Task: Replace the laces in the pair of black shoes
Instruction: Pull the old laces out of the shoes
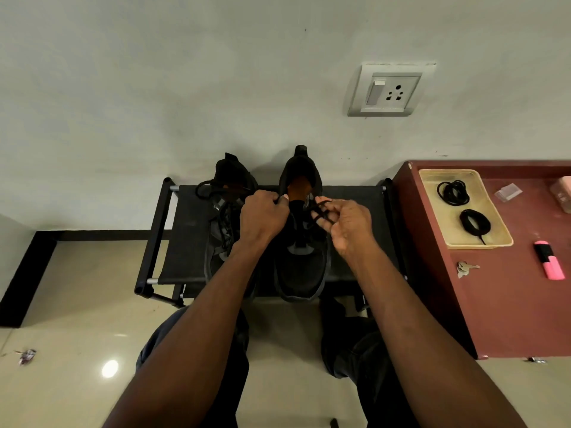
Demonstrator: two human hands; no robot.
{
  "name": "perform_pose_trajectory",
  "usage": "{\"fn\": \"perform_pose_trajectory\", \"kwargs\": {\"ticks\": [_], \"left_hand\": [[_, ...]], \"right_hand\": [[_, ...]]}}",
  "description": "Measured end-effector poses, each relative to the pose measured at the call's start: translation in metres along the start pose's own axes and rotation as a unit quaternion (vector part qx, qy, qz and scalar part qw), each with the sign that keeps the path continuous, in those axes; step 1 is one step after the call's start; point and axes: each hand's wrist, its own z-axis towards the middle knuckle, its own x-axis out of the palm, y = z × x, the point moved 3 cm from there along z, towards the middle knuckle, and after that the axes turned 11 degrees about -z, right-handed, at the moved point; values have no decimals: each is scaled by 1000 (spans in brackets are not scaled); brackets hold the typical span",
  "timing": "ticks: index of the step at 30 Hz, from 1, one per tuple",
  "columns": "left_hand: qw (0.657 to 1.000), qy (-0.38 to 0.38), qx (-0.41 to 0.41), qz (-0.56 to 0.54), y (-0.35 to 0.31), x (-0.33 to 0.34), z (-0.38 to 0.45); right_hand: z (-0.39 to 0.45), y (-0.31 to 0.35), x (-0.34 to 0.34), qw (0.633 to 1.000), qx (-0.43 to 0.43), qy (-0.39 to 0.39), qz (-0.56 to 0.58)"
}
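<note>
Glossy floor tiles point(77, 304) run under a low black rack point(185, 242) where two black shoes point(299, 267) stand side by side. Left hand point(262, 217) grips the right shoe's collar; right hand point(346, 223) pinches its lace point(321, 208). Both forearms hide much of the shoes. Right of the rack, a red desk point(509, 304) carries keys point(465, 268), a pink highlighter point(550, 264) and a tray point(482, 244) with two coiled laces point(453, 192). Farther up, a wall socket point(389, 89).
</note>
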Motion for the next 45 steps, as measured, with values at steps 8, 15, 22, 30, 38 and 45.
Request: {"fn": "perform_pose_trajectory", "kwargs": {"ticks": [8, 15, 22, 30, 38, 45], "left_hand": [[998, -16, -28, -53, -1, 5, -4], [999, -16, -26, -36, 0, 2, -4], [1000, -16, -13, -9, -2, 0, -4], [999, -29, 0, -30, -6, 8, -8], [1000, -30, -3, -8, -4, 7, -5], [1000, -25, 5, -7, -3, 5, -7]], "right_hand": [[1, -7, 8, 649, -407, 63, -639], [3, -12, 15, 640, -401, 45, -654], [12, 31, -38, 928, -215, -250, -172], [-2, 10, 6, 641, -446, -37, -623], [-2, -5, 14, 662, -390, 24, -639], [23, 41, -48, 884, -281, -321, -188]]}}
